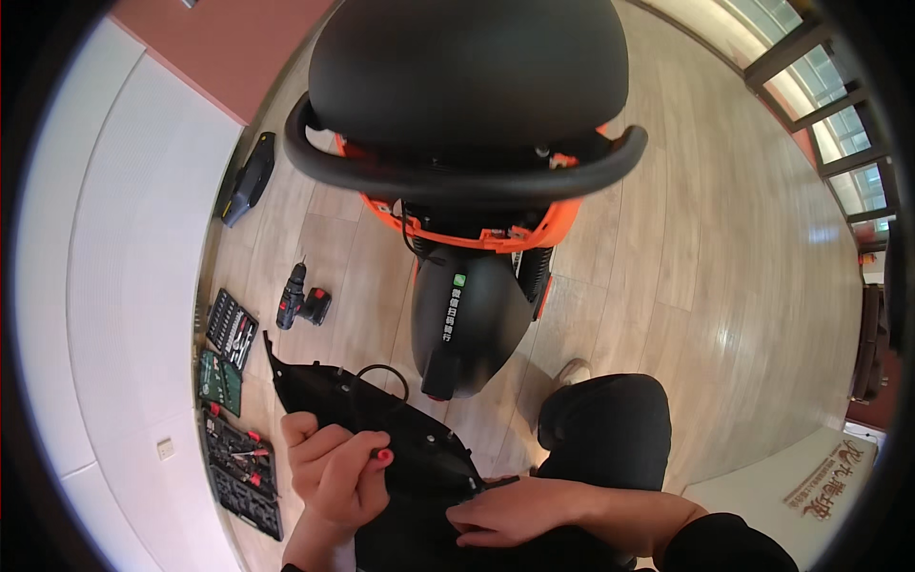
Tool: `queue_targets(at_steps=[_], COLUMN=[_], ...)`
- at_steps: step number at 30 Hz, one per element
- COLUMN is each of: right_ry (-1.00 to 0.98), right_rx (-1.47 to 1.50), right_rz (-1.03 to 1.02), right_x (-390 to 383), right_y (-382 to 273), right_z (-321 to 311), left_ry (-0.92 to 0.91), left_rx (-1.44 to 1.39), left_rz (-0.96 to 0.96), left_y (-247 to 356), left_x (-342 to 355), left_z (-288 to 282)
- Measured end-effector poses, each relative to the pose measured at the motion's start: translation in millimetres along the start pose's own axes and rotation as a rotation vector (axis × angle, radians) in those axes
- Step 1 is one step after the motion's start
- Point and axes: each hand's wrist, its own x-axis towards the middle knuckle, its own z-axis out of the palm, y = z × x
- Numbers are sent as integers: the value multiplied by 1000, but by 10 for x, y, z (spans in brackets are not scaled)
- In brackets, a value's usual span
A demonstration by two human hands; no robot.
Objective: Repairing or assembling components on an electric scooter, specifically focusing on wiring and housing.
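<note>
A curved black plastic panel (324,393), dotted with small fasteners along its surface, lies tilted across my lap. My left hand (335,474) is closed in a fist over its near left part, gripping a slim tool whose round red end (383,456) pokes out between thumb and forefinger; the rest of it is hidden. A black cable (398,377) loops up over the panel's upper edge. My right hand (515,512) reaches in from the right and grips the panel near its right corner, fingers curled and partly hidden against the black surface.
Ahead stands a scooter with a black seat (467,71), grab bar (457,181), orange trim (429,232) and black rear fender (467,324). On the floor to the left are a cordless drill (297,300), several tool cases (238,477) and a dark long part (251,181).
</note>
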Motion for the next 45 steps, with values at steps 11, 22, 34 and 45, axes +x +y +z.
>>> queue_targets(at_steps=[11,22,34,45], right_ry=[-136,-650,-311,-39], right_rx=[-766,90,492,-437], right_rz=[697,852,758,738], right_x=[536,1256,939,1793], right_y=[1792,3629,5001,4731], right_z=[1152,1547,2227,910], left_ry=[292,254,6,203], left_rx=[82,49,-113,-56], left_rz=[116,171,-37,-28], left_y=[107,36,-568,-828], left_x=[-523,-853,-341,-62], left_z=[-43,-12,-119,111])
